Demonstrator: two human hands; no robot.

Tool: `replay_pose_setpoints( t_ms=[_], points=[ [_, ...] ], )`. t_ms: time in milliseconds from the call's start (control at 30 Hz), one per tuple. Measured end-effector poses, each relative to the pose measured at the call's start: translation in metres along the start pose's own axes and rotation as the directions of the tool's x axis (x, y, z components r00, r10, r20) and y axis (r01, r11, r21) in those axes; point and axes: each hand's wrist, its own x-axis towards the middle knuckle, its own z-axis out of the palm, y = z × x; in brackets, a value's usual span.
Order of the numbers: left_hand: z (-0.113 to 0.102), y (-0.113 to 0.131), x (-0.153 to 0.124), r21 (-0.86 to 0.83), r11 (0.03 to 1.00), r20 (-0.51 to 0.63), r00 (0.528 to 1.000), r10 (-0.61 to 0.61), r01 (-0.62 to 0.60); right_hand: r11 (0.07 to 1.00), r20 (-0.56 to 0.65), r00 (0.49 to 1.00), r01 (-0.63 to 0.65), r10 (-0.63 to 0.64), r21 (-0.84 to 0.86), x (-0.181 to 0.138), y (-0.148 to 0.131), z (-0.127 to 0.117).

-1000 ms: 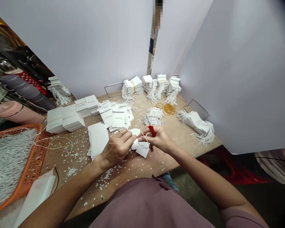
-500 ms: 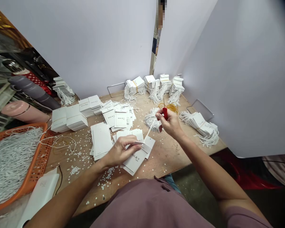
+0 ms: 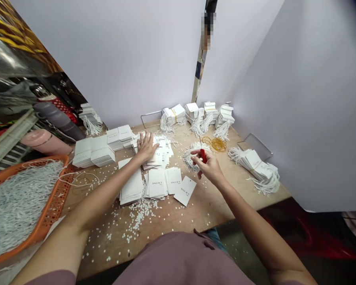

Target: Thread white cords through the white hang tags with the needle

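Observation:
My left hand point(image 3: 145, 145) lies flat with fingers spread on a loose pile of white printed tags point(image 3: 158, 152) in the middle of the wooden table point(image 3: 172, 215). My right hand point(image 3: 206, 165) is closed on a red-handled tool point(image 3: 203, 155) with a thin metal tip, held above a heap of white strings point(image 3: 192, 155). Several single tags point(image 3: 184, 190) lie face up just in front of my hands, beside a stack of blank white cards point(image 3: 132, 186).
Stacks of tags point(image 3: 99, 150) stand at the left. Bundles of strung tags point(image 3: 200, 114) line the back, with another bundle point(image 3: 259, 168) at the right and rubber bands point(image 3: 216, 144) nearby. An orange basket of strings point(image 3: 20, 198) is at far left. Punched paper dots litter the tabletop.
My left hand let go of the tag and reached forward onto the tag pile. My right hand pulled the string through, then lowered toward the string heap. The tag now lies on the table.

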Motion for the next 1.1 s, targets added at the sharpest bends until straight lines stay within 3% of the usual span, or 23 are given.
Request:
replay_pose_setpoints(
  t_ms=[100, 167, 267, 333, 400, 467, 500, 633, 700, 767, 833, 1000, 1100],
  points=[
    [0.034, -0.010, 0.001, 0.202, 0.979, 0.131, 0.991, -0.039, 0.012, 0.955, 0.014, 1.000, 0.024, -0.021, -0.296, -0.015, 0.024, -0.006],
    [0.041, -0.015, 0.005, 0.216, 0.976, 0.135, 0.989, -0.052, 0.022, 0.828, 0.104, 0.994, 0.079, -0.025, -0.555, -0.029, 0.034, -0.006],
    [0.025, -0.015, 0.012, 0.111, 0.991, 0.191, 0.977, -0.097, 0.076, 0.602, 0.200, 0.977, 0.120, 0.068, -0.789, -0.048, 0.041, 0.004],
    [0.002, -0.011, 0.009, -0.022, 0.996, 0.163, 0.983, -0.080, 0.085, 0.538, 0.204, 0.972, 0.109, 0.120, -0.836, -0.055, 0.044, 0.012],
    [-0.023, -0.006, -0.006, -0.134, 0.991, 0.030, 1.000, -0.006, 0.010, 0.558, 0.210, 0.969, 0.105, 0.128, -0.823, -0.058, 0.048, 0.016],
    [-0.041, -0.002, -0.034, -0.170, 0.980, -0.100, 0.991, 0.084, -0.100, 0.649, 0.227, 0.968, 0.107, 0.104, -0.753, -0.056, 0.055, 0.016],
    [-0.048, -0.002, -0.051, -0.176, 0.975, -0.112, 0.986, 0.120, -0.139, 0.710, 0.223, 0.972, 0.103, 0.078, -0.696, -0.055, 0.058, 0.013],
    [-0.060, -0.018, -0.115, -0.212, 0.952, 0.082, 0.967, 0.241, -0.219, 0.917, 0.079, 0.997, 0.039, -0.008, -0.398, -0.055, 0.069, -0.006],
    [-0.067, -0.038, -0.131, -0.156, 0.962, 0.009, 0.974, 0.228, -0.224, 0.956, 0.014, 1.000, 0.007, -0.003, -0.293, -0.056, 0.070, -0.017],
    [-0.078, -0.059, -0.135, -0.113, 0.980, -0.112, 0.982, 0.151, -0.164, 0.967, -0.002, 1.000, -0.009, 0.008, -0.255, -0.058, 0.068, -0.024],
    [-0.087, -0.078, -0.133, -0.083, 0.991, -0.131, 0.987, 0.095, -0.106, 0.964, 0.011, 1.000, -0.014, 0.018, -0.266, -0.059, 0.066, -0.027],
    [-0.083, -0.093, -0.129, 0.139, 0.983, 0.093, 0.990, 0.109, -0.121, 0.929, 0.045, 0.999, 0.034, -0.018, -0.369, -0.067, 0.061, -0.015],
    [-0.074, -0.095, -0.130, 0.184, 0.975, 0.116, 0.987, 0.107, -0.128, 0.905, 0.064, 0.997, 0.070, -0.047, -0.420, -0.072, 0.061, -0.011]
  ],
)
